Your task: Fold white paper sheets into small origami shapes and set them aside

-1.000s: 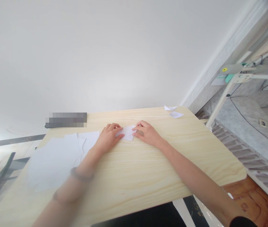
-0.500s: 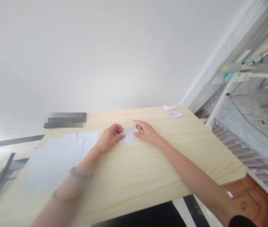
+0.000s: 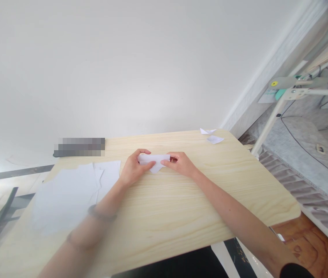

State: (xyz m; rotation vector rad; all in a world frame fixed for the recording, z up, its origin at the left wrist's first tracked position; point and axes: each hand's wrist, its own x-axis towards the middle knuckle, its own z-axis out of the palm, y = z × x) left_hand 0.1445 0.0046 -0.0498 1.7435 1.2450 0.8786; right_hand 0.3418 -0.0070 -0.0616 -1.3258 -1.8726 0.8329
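A small folded piece of white paper (image 3: 155, 158) is held between my hands above the middle of the table. Its top edge runs level, and a pointed part hangs down at the lower middle. My left hand (image 3: 135, 166) pinches the left end, thumb on the near face and fingers behind. At the other end my right hand (image 3: 180, 164) grips it in the same way, thumb in front. The fingertips behind the paper are partly hidden.
Loose white sheets (image 3: 65, 193) lie on the left of the wooden table (image 3: 164, 224), partly under my left forearm. Two folded paper pieces (image 3: 215, 139) rest at the far right corner. A dark, pixelated object (image 3: 79, 147) sits at the back left, by the wall (image 3: 152, 69).
The folded paper has turned from slanted to level, its long edge now on top. My right hand's raised fingers have closed onto its right end.
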